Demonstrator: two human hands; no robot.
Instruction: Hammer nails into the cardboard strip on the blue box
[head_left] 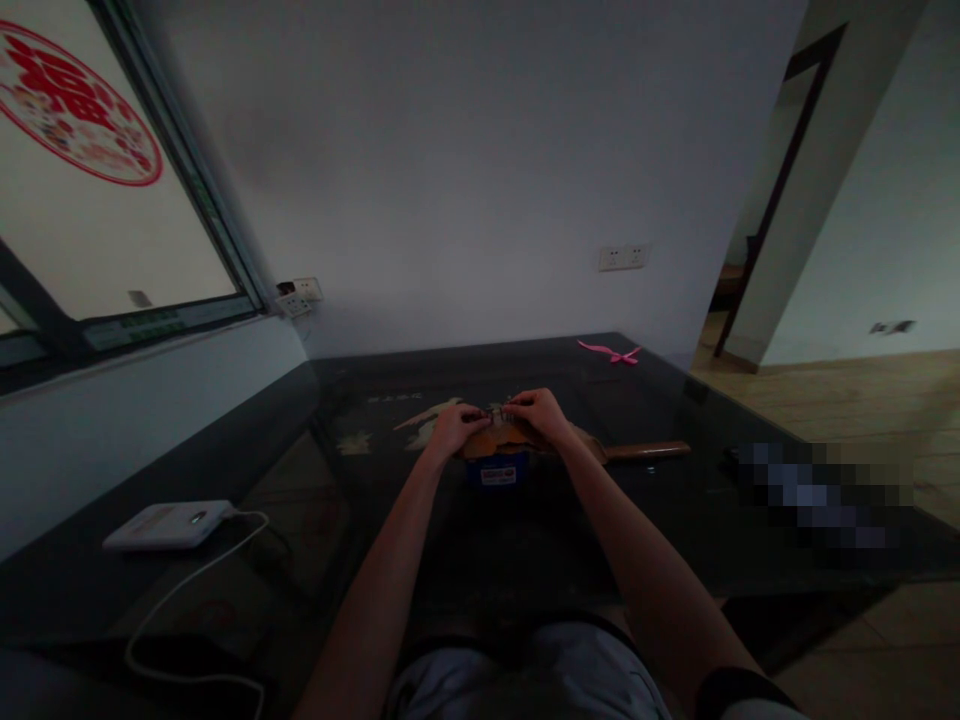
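At the middle of the dark table, my left hand (455, 429) and my right hand (541, 411) face each other, a short gap apart. Both have their fingertips pinched around small, thin, dark pieces with a pale patch between them, too small to make out. Just below my fingers lies an orange-brown sheet-like thing (501, 437) with an uneven edge, over a blue box (495, 472) with a white label. A long, flat brown strip (649, 451) sticks out to the right from under my right forearm. My forearms hide part of these things.
A white power bank (172, 527) with a white cable (169, 590) lies at the left of the black table (360, 560). A pink ribbon-like thing (616, 355) lies at the far right corner. A blurred-out object (806, 495) sits at the right edge. The wall (465, 200) stands behind.
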